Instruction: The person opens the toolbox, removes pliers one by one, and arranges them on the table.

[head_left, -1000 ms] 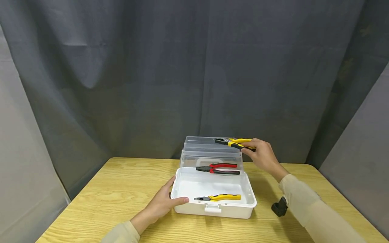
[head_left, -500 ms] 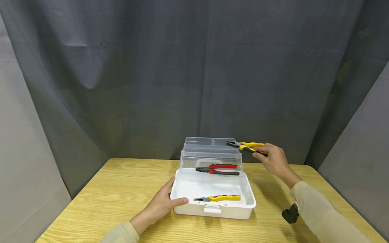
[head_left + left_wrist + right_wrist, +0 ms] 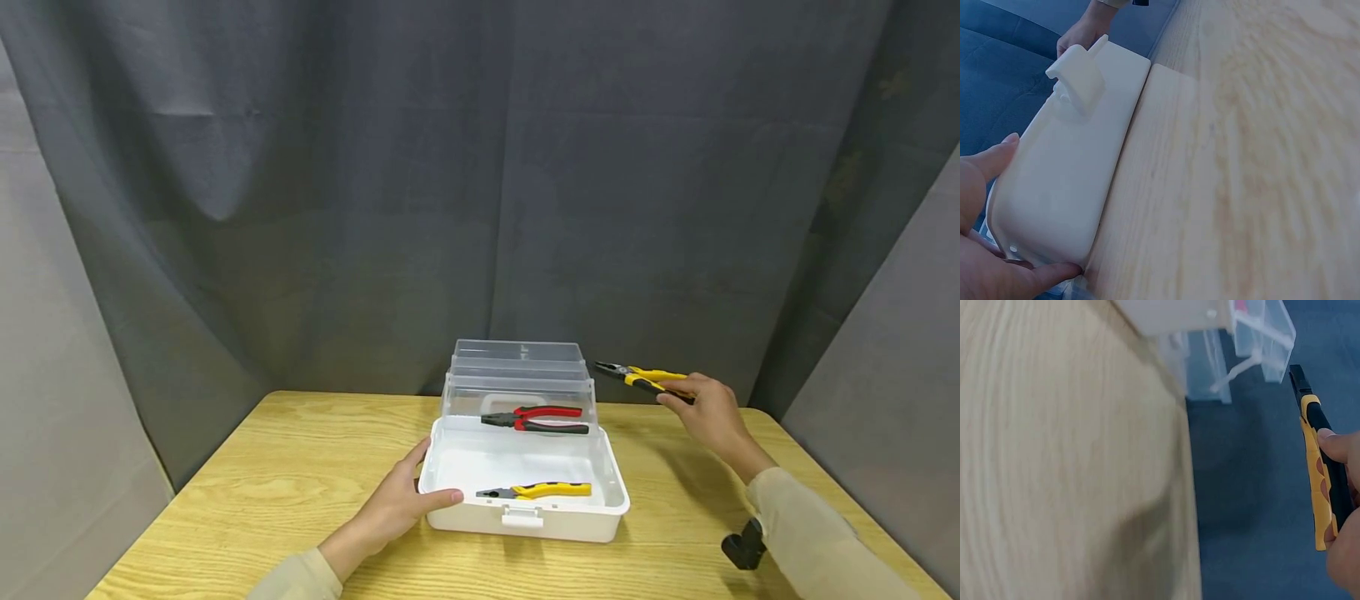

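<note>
My right hand (image 3: 712, 418) grips yellow-and-black pliers (image 3: 647, 380) by the handles, held up to the right of the toolbox, metal nose pointing left. In the right wrist view the thumb lies along the black handle of these pliers (image 3: 1317, 462). My left hand (image 3: 396, 503) holds the left front corner of the white toolbox (image 3: 525, 525), thumb over the front rim and fingers along its side. Its lid is raised. Red-and-black pliers (image 3: 536, 418) lie at the back of the toolbox, in front of clear trays (image 3: 521, 367). Yellow pliers (image 3: 551, 490) lie along its front edge.
The toolbox stands on a wood-grain table (image 3: 315, 467). A dark grey curtain (image 3: 375, 208) hangs behind the table's back edge. A black wrist device (image 3: 745, 546) sticks out under the right sleeve. The front latch (image 3: 522, 518) projects from the toolbox.
My right hand has carried the yellow-and-black pliers rightward and slightly down, from over the clear trays to beside them. The left hand stays on the toolbox corner.
</note>
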Action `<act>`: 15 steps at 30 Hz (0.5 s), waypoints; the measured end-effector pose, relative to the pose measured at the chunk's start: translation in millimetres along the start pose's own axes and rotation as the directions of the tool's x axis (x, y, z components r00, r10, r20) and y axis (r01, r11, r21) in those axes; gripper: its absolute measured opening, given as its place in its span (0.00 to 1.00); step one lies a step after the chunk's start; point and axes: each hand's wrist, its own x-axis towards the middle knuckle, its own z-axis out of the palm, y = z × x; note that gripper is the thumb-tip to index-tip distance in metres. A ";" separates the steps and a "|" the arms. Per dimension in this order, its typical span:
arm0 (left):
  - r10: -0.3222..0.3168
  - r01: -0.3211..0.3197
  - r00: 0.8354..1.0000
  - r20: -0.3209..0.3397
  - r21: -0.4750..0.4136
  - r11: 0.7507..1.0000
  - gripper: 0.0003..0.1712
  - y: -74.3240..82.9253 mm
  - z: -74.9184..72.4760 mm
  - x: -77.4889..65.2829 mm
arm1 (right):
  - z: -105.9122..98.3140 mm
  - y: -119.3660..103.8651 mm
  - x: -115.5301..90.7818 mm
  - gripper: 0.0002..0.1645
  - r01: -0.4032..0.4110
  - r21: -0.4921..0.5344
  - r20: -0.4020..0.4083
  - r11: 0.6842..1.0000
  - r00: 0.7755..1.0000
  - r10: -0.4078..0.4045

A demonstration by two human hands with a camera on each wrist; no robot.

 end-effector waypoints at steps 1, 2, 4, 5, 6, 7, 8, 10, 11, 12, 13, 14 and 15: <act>-0.002 0.002 1.000 0.000 0.000 1.000 0.62 0.1 0.0 0.1 | 0.2 4.5 -1.8 0.16 -0.001 -0.002 -0.005 1.000 1.000 0.001; -0.003 0.003 1.000 0.000 -0.001 1.000 0.61 0.4 0.2 0.2 | 0.4 8.9 -3.8 0.16 0.001 -0.007 -0.010 1.000 1.000 -0.001; -0.006 0.006 1.000 -0.001 0.000 1.000 0.61 0.8 0.4 0.3 | 0.9 17.5 -7.3 0.15 -0.003 -0.009 -0.018 1.000 1.000 0.003; -0.007 0.007 1.000 -0.001 0.000 1.000 0.61 1.0 0.5 0.2 | 1.1 21.3 -9.2 0.15 -0.007 -0.009 -0.019 1.000 1.000 0.007; -0.006 0.006 1.000 -0.001 -0.001 1.000 0.61 1.2 0.7 0.0 | 1.4 24.9 -11.0 0.15 -0.014 -0.011 -0.018 1.000 1.000 0.014; -0.005 0.005 1.000 -0.002 0.000 1.000 0.61 1.5 0.9 -0.2 | 1.7 27.9 -13.0 0.15 -0.021 -0.014 -0.018 1.000 1.000 0.021; -0.005 0.005 1.000 -0.002 0.000 1.000 0.61 1.8 1.0 -0.3 | 1.9 30.7 -15.0 0.16 -0.034 -0.014 -0.014 0.999 0.999 0.033; -0.004 0.004 1.000 -0.001 0.001 1.000 0.60 2.1 1.1 -0.7 | 2.4 35.8 -18.9 0.16 -0.051 -0.017 -0.009 0.999 0.999 0.051; -0.002 0.002 1.000 -0.001 -0.001 1.000 0.60 2.3 1.1 -0.8 | 2.6 37.8 -20.9 0.17 -0.059 -0.018 -0.007 0.998 0.998 0.059; -0.002 0.001 1.000 -0.001 -0.001 1.000 0.60 2.4 1.1 -0.9 | 3.0 39.9 -22.8 0.17 -0.063 -0.024 -0.008 0.998 0.998 0.063; -0.002 0.002 1.000 -0.002 0.000 1.000 0.60 2.5 1.1 -1.0 | 3.3 41.9 -24.4 0.17 -0.063 -0.024 -0.011 0.998 0.998 0.062; -0.003 0.003 1.000 -0.003 0.001 1.000 0.61 2.5 1.1 -1.2 | 3.8 43.8 -26.1 0.17 -0.062 -0.026 -0.015 0.998 0.998 0.062; -0.004 0.004 1.000 -0.005 0.002 1.000 0.61 2.4 1.0 -1.3 | 4.6 45.8 -27.6 0.16 -0.058 -0.032 -0.023 0.998 0.998 0.058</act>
